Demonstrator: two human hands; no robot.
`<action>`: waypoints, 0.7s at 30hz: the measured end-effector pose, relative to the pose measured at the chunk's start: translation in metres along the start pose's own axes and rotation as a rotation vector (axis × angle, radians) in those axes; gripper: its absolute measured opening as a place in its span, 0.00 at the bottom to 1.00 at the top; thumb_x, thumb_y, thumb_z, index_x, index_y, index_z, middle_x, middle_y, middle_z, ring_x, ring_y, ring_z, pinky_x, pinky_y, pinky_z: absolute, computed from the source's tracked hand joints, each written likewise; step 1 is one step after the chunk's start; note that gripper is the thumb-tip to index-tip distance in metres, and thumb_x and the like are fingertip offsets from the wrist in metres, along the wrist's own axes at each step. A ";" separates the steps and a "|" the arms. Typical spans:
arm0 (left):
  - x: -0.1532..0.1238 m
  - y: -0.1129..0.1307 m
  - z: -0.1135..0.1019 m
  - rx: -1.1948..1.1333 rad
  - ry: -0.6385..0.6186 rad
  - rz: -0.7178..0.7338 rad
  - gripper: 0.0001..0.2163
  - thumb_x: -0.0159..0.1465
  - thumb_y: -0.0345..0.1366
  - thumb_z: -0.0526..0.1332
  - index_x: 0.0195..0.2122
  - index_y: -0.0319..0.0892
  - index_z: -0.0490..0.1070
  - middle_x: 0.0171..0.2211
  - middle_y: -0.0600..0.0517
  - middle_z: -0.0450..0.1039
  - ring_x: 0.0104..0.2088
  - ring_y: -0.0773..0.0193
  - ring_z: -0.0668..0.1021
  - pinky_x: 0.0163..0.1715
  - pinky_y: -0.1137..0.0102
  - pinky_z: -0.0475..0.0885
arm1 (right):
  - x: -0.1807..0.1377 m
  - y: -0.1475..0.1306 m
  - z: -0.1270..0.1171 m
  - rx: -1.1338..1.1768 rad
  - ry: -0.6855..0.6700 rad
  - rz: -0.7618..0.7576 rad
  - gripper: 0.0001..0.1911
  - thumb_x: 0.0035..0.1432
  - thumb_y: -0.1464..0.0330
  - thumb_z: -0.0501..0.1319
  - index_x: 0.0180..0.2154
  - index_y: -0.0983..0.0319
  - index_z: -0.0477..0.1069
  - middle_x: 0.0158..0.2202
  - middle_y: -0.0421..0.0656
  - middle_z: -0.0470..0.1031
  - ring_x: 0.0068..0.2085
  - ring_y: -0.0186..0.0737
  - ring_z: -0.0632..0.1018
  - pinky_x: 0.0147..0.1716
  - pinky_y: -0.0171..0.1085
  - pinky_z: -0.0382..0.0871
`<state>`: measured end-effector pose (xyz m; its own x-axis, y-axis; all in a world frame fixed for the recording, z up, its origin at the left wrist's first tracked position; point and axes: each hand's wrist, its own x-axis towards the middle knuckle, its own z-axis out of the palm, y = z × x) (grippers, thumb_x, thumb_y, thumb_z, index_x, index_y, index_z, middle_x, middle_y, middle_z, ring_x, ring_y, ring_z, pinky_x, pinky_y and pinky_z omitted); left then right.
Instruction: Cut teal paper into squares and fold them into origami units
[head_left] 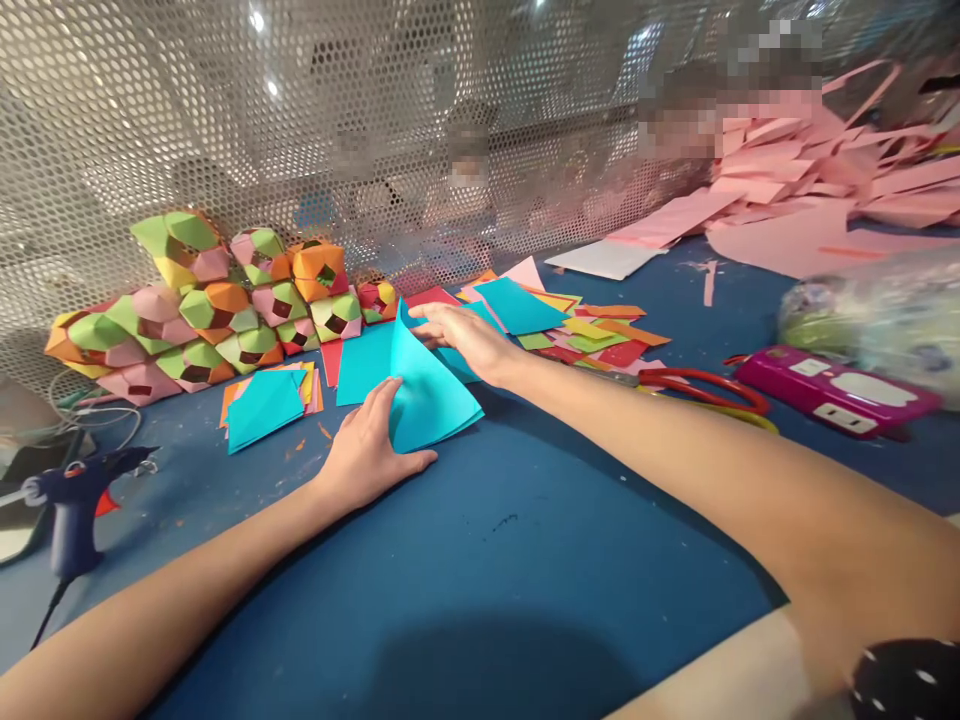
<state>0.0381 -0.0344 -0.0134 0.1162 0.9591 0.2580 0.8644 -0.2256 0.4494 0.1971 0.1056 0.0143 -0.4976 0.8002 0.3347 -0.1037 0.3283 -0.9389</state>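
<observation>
- The left hand (367, 445) touches the near left edge of a raised, curved turquoise paper sheet (431, 395), thumb spread from the fingers; whether it pinches, one cannot tell.
- The right hand (469, 335), fingers extended, is at its far edge; its grip is unclear too.
- Uneven pressure could crease the sheet crookedly.
- Just left, a sideways slip could scatter the stacked paper squares (266, 408).

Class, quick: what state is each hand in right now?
Left hand: open, thumb spread, at the left edge of the bent blue sheet; any grip unclear.
Right hand: open, fingers loosely extended by the sheet's raised corner; contact unclear.
</observation>
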 end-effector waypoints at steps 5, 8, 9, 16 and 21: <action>-0.001 -0.002 0.000 -0.027 0.012 -0.004 0.35 0.59 0.44 0.63 0.64 0.45 0.49 0.62 0.38 0.58 0.61 0.46 0.66 0.58 0.52 0.62 | -0.007 -0.005 0.008 0.086 -0.117 0.078 0.18 0.56 0.71 0.52 0.49 0.61 0.69 0.44 0.45 0.78 0.44 0.40 0.78 0.46 0.43 0.71; -0.002 -0.004 0.000 -0.049 0.009 -0.005 0.35 0.59 0.45 0.63 0.64 0.44 0.49 0.62 0.38 0.59 0.60 0.46 0.67 0.57 0.52 0.63 | -0.007 -0.008 0.006 -0.130 -0.194 -0.058 0.20 0.50 0.76 0.57 0.47 0.62 0.71 0.44 0.45 0.78 0.46 0.41 0.77 0.50 0.43 0.70; -0.002 -0.003 0.000 -0.057 0.009 -0.010 0.36 0.59 0.46 0.63 0.64 0.44 0.49 0.62 0.38 0.59 0.60 0.46 0.68 0.57 0.53 0.64 | -0.008 -0.009 0.004 -0.249 -0.212 -0.119 0.20 0.50 0.76 0.59 0.47 0.62 0.71 0.45 0.46 0.77 0.47 0.43 0.77 0.51 0.44 0.69; -0.002 0.000 0.000 -0.109 0.051 -0.043 0.40 0.54 0.50 0.67 0.63 0.44 0.51 0.62 0.39 0.57 0.61 0.44 0.65 0.56 0.54 0.65 | -0.013 -0.024 -0.011 -0.919 -0.156 -0.227 0.34 0.49 0.54 0.68 0.53 0.65 0.67 0.49 0.52 0.74 0.49 0.55 0.75 0.45 0.50 0.71; 0.007 -0.014 0.000 -0.504 0.225 -0.202 0.18 0.55 0.42 0.66 0.46 0.43 0.68 0.40 0.49 0.73 0.42 0.56 0.76 0.38 0.66 0.70 | -0.011 -0.022 -0.011 -0.903 -0.125 -0.300 0.28 0.52 0.60 0.68 0.52 0.64 0.69 0.48 0.50 0.76 0.47 0.51 0.77 0.48 0.50 0.71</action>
<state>0.0270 -0.0244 -0.0173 -0.1803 0.9443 0.2754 0.5128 -0.1487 0.8455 0.2147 0.0954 0.0324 -0.6520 0.5775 0.4914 0.4348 0.8156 -0.3817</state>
